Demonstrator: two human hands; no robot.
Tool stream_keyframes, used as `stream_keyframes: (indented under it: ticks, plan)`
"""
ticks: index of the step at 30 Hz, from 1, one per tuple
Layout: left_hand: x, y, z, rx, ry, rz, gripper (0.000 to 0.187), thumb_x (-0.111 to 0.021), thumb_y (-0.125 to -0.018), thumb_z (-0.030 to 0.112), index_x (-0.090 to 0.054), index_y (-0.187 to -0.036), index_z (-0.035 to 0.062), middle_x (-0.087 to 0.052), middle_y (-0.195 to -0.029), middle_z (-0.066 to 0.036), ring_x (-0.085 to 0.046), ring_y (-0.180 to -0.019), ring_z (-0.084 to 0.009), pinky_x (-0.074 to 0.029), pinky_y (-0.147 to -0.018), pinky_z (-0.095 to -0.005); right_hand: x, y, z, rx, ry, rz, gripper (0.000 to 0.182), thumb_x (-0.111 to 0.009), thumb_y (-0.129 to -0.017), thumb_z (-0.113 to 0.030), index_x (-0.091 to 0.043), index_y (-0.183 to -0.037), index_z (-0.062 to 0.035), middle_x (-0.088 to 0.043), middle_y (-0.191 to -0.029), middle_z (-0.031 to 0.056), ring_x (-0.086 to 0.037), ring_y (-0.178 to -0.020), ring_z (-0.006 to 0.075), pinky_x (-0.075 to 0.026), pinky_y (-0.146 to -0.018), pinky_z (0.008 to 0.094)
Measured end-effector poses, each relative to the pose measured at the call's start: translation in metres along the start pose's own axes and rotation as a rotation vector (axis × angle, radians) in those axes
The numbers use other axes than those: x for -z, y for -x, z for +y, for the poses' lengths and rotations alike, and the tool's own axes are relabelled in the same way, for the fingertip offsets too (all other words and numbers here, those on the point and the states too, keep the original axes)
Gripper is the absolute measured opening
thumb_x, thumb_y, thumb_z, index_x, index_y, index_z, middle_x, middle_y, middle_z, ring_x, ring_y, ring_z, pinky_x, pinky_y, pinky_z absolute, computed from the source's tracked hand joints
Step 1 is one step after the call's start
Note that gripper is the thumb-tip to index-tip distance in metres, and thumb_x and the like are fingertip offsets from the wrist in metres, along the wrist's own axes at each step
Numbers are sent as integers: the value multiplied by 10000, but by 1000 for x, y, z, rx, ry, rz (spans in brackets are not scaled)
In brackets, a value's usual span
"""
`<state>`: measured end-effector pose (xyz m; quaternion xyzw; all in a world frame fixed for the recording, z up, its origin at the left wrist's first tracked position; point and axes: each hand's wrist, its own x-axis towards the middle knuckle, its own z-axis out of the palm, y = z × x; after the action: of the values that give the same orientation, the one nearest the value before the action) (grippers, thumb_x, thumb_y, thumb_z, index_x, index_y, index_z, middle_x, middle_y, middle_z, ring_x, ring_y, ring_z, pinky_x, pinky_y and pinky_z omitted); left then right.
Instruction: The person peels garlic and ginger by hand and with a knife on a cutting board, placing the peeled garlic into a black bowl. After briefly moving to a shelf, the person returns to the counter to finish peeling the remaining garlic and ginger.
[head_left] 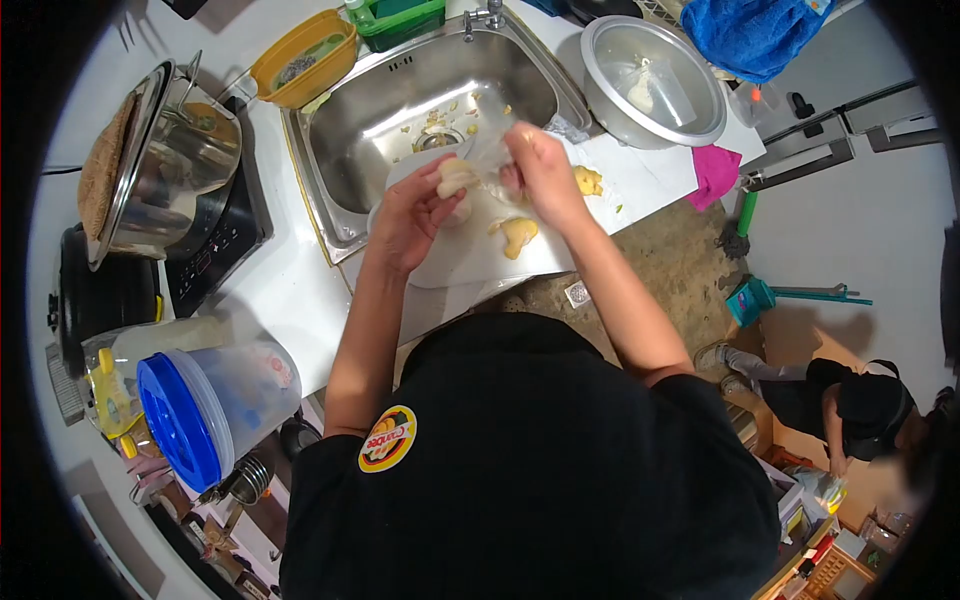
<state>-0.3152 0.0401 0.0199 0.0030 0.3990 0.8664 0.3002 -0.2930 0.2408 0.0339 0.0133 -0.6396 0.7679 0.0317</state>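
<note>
Over the white cutting board [445, 268], my left hand [410, 213] grips a pale, rounded piece of ginger [457, 177] between thumb and fingers. My right hand [543, 173] is closed just to the right of it, its fingers curled in and partly blurred. A translucent, whitish smear [488, 158] shows between the two hands; I cannot tell what the right hand holds. Below the right hand, a knobby yellow piece of ginger [517, 238] lies on the board. Another yellow piece [587, 181] rests beyond my right wrist.
A steel sink [345, 130] with scraps around its drain lies ahead. Right of it stands a large metal bowl [590, 65]; an orange basin [310, 85] sits at its left. A steel pot [200, 165] and blue-lidded container [260, 375] stand left. Another person [865, 410] is lower right.
</note>
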Motion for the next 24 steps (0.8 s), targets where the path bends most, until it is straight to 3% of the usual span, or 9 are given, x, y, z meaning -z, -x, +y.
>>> stream_keyframes:
  ticks: [3, 6, 9, 10, 13, 14, 17, 20, 24]
  plan:
    - [4, -4, 13, -30, 38, 16, 430, -536, -921, 149, -483, -1306, -36, -636, -1117, -118, -651, -966, -185, -546, -843, -232, 14, -47, -5, 205, 540, 193, 171, -551, -922, -190, -539, -836, -42, -505, -601, 73, -527, -570, 187, -434, -570, 342]
    - [-2, -5, 27, -29, -54, -14, 421, -548, -922, 153, -497, -1304, -16, -631, -1111, -94, -634, -953, -155, -540, -831, -233, 19, -98, 3, 420, 823, 262, 139, -616, -859, -173, -584, -898, -43, -578, -739, 164, -604, -693, 305, -482, -656, 413]
    - [-9, -7, 30, -25, -147, -14, 441, -584, -909, 139, -494, -1324, 21, -621, -1098, -74, -613, -928, -126, -536, -813, -239, 21, -120, 18, 391, 1107, 186, 194, -655, -830, -178, -621, -977, -57, -603, -930, 217, -610, -848, 370, -500, -759, 438]
    - [-9, -9, 29, -28, -240, 6, 455, -598, -901, 131, -489, -1333, 35, -618, -1090, -69, -606, -924, -120, -535, -808, -244, 18, -116, 20, 243, 1214, 110, 229, -652, -840, -209, -652, -1032, -85, -582, -1029, 245, -589, -949, 393, -492, -842, 439]
    - [-14, -7, 28, -45, -466, 76, 452, -641, -870, 102, -515, -1302, 54, -615, -1058, -65, -605, -907, -116, -540, -772, -255, 10, -109, 28, 29, 1424, 67, 261, -671, -831, -261, -684, -1028, -91, -574, -1062, 257, -564, -1019, 409, -478, -875, 444]
    - [-18, -7, 29, -52, -532, 100, 444, -655, -858, 91, -530, -1282, 56, -616, -1045, -64, -609, -901, -117, -543, -756, -258, 15, -106, 35, 269, 1323, 80, 254, -666, -840, -285, -708, -928, -51, -630, -986, 228, -619, -912, 356, -503, -789, 409]
    - [-23, -3, 29, -125, -622, 140, 370, -708, -820, 113, -596, -1166, 42, -614, -1020, -68, -629, -838, -124, -534, -693, -257, -1, -66, -14, 75, 931, -105, 271, -694, -831, -249, -713, -956, -9, -683, -851, 177, -654, -757, 257, -508, -707, 349]
    - [-35, 1, 35, -141, -871, 145, 392, -743, -798, 110, -583, -1139, 2, -643, -1015, -108, -665, -852, -150, -549, -722, -254, -7, -30, -35, -2, 744, -212, 265, -712, -819, -230, -714, -956, -3, -671, -707, 92, -605, -640, 150, -485, -625, 295]
    - [-47, 0, 31, -193, -1006, 113, 353, -769, -772, 142, -638, -1058, -18, -681, -900, -88, -659, -793, -128, -532, -702, -248, -5, 0, -34, -123, 537, -166, 234, -722, -808, -209, -718, -922, -5, -671, -694, 64, -578, -614, 97, -468, -582, 258]
